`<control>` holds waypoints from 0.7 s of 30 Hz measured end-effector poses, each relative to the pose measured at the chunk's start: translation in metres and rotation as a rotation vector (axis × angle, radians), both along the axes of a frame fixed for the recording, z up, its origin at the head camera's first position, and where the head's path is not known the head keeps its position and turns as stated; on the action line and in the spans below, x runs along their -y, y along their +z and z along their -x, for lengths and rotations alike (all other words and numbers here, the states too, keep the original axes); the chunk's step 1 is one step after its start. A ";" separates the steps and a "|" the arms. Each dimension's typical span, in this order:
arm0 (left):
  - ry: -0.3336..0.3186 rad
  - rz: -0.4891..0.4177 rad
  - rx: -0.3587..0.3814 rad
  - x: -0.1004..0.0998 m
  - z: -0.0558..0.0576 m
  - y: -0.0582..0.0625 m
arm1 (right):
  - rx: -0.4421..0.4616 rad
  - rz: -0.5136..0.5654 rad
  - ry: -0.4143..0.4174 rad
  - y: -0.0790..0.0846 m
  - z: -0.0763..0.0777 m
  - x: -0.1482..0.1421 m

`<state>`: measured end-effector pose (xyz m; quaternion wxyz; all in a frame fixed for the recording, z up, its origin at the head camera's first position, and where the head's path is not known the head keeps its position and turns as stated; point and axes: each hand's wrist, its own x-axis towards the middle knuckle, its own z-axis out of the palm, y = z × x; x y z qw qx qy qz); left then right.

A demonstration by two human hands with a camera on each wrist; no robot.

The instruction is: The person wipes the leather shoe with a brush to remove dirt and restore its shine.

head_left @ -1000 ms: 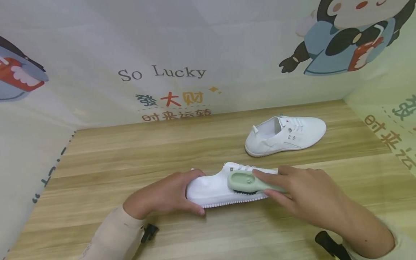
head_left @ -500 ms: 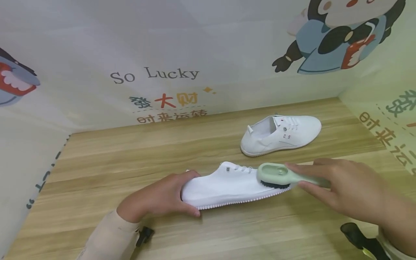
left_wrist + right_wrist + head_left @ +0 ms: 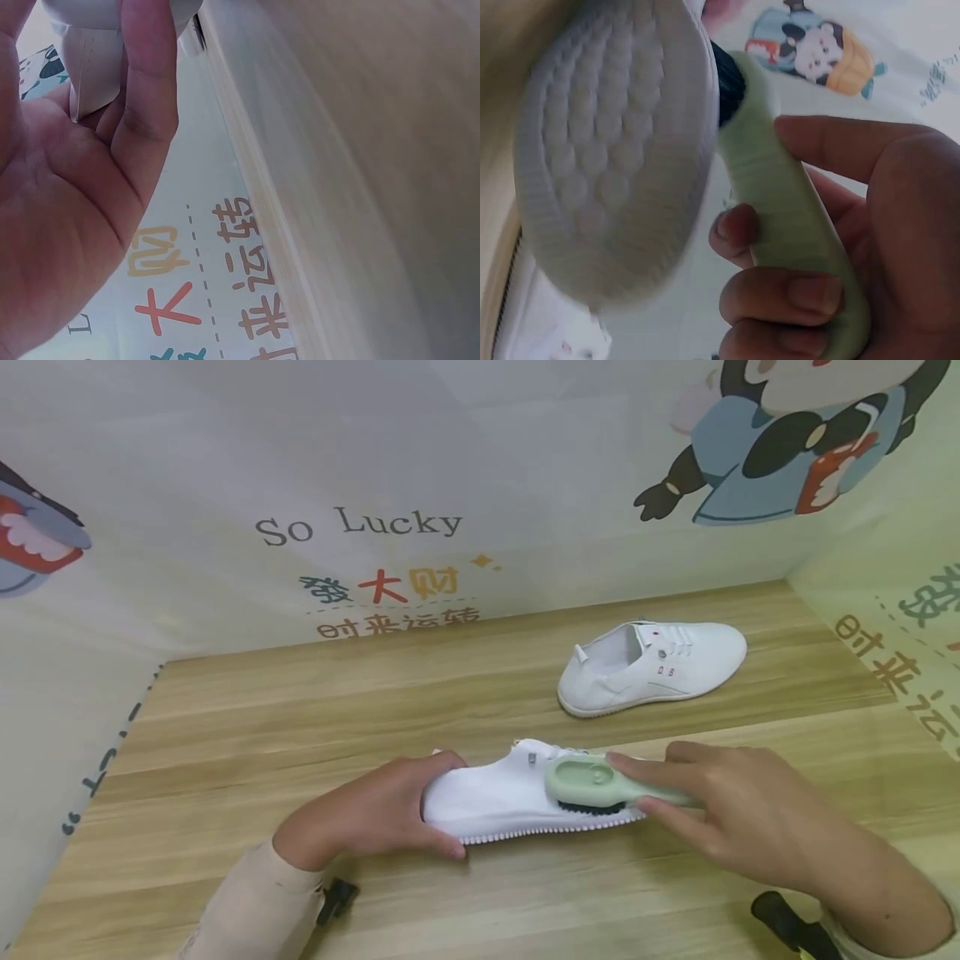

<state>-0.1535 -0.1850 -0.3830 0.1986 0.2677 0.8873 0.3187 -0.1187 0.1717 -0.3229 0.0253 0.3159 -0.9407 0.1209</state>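
1. Overall, we face a pale wall [image 3: 540, 452] printed with cartoon figures and lettering, "So Lucky" among it.
2. Below it we have a wood-grain table [image 3: 300, 710] that runs back to the wall's foot.
3. Over the table we hold the near shoe [image 3: 483, 793], white, toe to the right in the head view; the right wrist view shows its knobbly sole [image 3: 604, 150], and we cannot tell whether the heel touches the wood.
4. Beyond it, toe also to the right, we see the far shoe [image 3: 675, 668], white, resting upright on the table.
5. Our right hand [image 3: 742, 814] has its fingers curled round the handle of the brush [image 3: 581, 777].
6. Our left hand [image 3: 382, 810] grips the near shoe by its heel.
7. Our brush, pale green, rests its dark bristles [image 3: 591, 808] against the near shoe's side, just below the laces [image 3: 567, 750].
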 end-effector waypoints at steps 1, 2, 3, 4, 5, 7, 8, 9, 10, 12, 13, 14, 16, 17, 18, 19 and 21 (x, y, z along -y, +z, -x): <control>-0.003 0.000 -0.005 0.000 0.000 0.000 | -0.032 0.003 0.019 -0.002 -0.001 0.006; -0.005 -0.001 -0.008 0.001 0.000 0.001 | -0.061 0.004 0.037 -0.005 -0.002 0.011; -0.007 0.000 -0.011 0.001 0.001 0.001 | -0.092 0.007 0.054 -0.007 -0.003 0.016; -0.008 0.002 -0.013 0.001 0.001 0.002 | -0.116 0.010 0.063 -0.008 -0.003 0.021; -0.009 0.003 -0.015 0.001 0.001 0.002 | -0.136 0.009 0.067 -0.010 -0.004 0.026; -0.014 0.004 -0.016 0.001 0.002 0.001 | -0.151 -0.003 0.064 -0.011 -0.005 0.034; -0.018 0.000 -0.012 0.001 0.002 0.000 | -0.148 -0.008 0.063 -0.012 -0.005 0.039; -0.023 -0.001 -0.007 0.000 0.003 -0.001 | -0.142 -0.012 0.064 -0.012 -0.005 0.043; -0.026 -0.002 -0.002 0.000 0.003 -0.001 | -0.135 -0.016 0.067 -0.013 -0.004 0.048; -0.026 -0.006 0.009 0.000 0.003 -0.002 | -0.120 -0.023 0.068 -0.013 -0.003 0.056; -0.025 -0.009 0.011 0.000 0.003 -0.003 | -0.116 -0.023 0.069 -0.013 -0.002 0.060; -0.023 -0.013 0.013 0.001 0.003 -0.003 | -0.112 -0.025 0.071 -0.014 -0.001 0.064; -0.020 -0.018 0.009 0.001 0.003 -0.003 | -0.113 -0.031 0.070 -0.014 -0.001 0.070; -0.021 -0.022 0.005 0.001 0.003 -0.003 | -0.118 -0.033 0.069 -0.014 0.000 0.072; -0.023 -0.027 0.003 0.002 0.003 -0.003 | -0.125 -0.035 0.072 -0.014 0.000 0.074; -0.027 -0.032 0.001 0.002 0.003 -0.003 | -0.130 -0.035 0.076 -0.014 0.000 0.076; -0.034 -0.038 -0.001 0.002 0.002 -0.002 | -0.151 -0.036 0.089 -0.014 0.000 0.080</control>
